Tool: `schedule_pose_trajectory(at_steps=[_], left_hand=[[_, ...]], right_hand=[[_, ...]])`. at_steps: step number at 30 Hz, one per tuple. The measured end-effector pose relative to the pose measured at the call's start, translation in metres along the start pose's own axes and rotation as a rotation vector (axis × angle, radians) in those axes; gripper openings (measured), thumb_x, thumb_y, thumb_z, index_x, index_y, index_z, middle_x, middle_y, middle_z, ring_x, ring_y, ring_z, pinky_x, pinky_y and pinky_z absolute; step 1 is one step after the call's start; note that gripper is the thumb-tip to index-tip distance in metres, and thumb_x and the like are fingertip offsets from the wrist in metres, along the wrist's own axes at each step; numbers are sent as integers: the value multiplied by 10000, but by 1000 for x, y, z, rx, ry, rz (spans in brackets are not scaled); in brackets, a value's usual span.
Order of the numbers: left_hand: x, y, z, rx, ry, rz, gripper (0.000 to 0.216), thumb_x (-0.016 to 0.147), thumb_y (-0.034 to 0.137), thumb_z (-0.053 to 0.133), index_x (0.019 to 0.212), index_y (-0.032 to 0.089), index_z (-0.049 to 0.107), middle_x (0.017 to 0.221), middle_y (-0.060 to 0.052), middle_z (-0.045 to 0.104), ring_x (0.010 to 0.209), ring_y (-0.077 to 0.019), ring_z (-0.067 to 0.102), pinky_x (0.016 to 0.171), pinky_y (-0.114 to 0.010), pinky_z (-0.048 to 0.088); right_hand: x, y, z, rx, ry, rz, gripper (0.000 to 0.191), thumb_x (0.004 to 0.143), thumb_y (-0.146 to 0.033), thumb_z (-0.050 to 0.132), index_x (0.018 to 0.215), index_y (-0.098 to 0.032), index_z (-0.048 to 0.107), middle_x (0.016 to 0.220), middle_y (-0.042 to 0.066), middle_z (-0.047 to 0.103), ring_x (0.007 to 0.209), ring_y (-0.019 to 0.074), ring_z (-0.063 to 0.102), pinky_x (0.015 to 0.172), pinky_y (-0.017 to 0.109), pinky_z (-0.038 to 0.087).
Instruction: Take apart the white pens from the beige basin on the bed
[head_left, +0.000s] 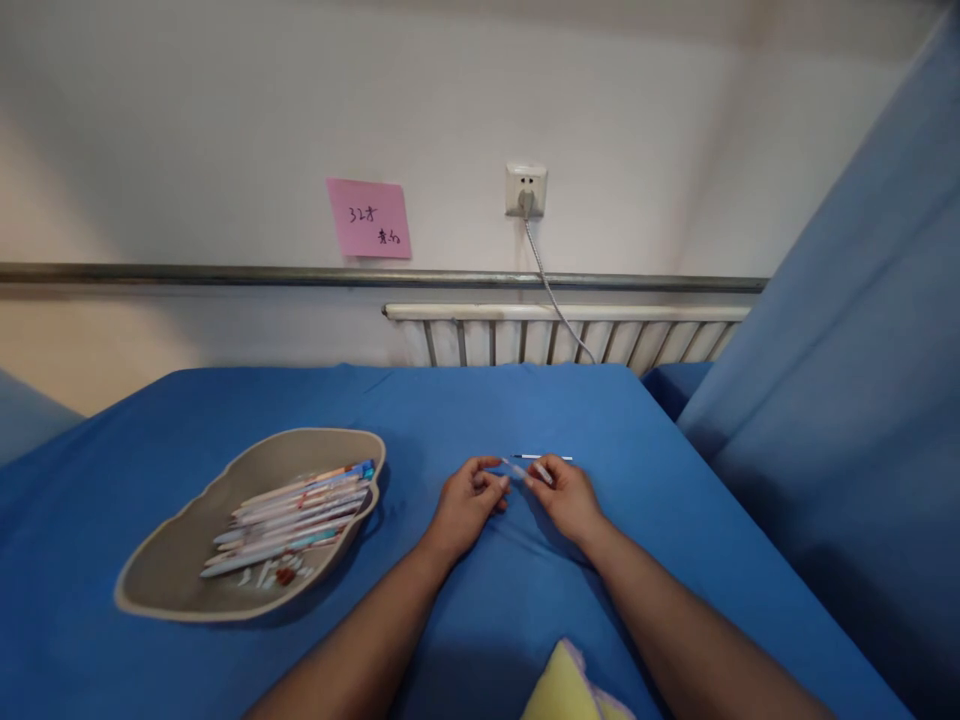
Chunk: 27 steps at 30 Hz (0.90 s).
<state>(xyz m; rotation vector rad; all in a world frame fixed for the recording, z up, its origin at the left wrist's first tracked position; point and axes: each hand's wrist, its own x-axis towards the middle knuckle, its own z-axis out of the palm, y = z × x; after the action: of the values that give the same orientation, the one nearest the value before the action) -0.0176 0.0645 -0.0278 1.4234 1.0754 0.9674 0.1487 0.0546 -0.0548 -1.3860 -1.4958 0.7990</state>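
Note:
My left hand (471,500) and my right hand (566,495) meet over the blue cloth, fingers pinched together on a small pale pen part (519,470) held between them. A thin pen refill (541,458) lies on the cloth just beyond my right fingertips. To the left stands a beige shallow tray (187,545) holding several pens (296,515) laid side by side.
The table is covered by a blue cloth (465,410). A yellow sponge-like thing (566,690) sits at the near edge. A blue curtain (855,350) hangs on the right. Behind are a radiator (570,335), a wall socket with cable (526,190) and a pink note (368,218).

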Motion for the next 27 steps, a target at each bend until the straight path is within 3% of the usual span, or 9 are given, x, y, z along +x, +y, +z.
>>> schedule_pose_trajectory(at_steps=[5,12,21,27], left_hand=[[1,-3,1,17,21,-6,304,756,327,594,989,142,533,656,26,590,538,-105,559,529,-218,429],[1,-6,1,53,4,-2,243,753,305,585,932,142,571,660,20,599,558,-110,569,582,-239,454],[0,-7,1,113,-37,7,239,746,331,577,905,154,603,683,9,618,595,-125,569,619,-256,460],[0,-7,0,143,-57,22,238,752,335,575,903,157,618,697,1,630,612,-131,573,635,-259,464]], right_hand=[[6,4,-16,-225,71,-13,42,726,-214,594,732,-225,634,725,3,614,668,160,536,651,256,371],[11,10,-23,-349,192,-21,250,829,-199,450,1019,-158,608,998,105,593,894,212,565,817,317,430],[7,3,-23,-419,41,-176,298,787,-99,498,1031,-201,634,1033,77,609,995,215,548,909,313,415],[8,6,-26,-553,40,-132,280,780,-122,533,1029,-211,627,1028,67,624,973,221,549,882,311,408]])
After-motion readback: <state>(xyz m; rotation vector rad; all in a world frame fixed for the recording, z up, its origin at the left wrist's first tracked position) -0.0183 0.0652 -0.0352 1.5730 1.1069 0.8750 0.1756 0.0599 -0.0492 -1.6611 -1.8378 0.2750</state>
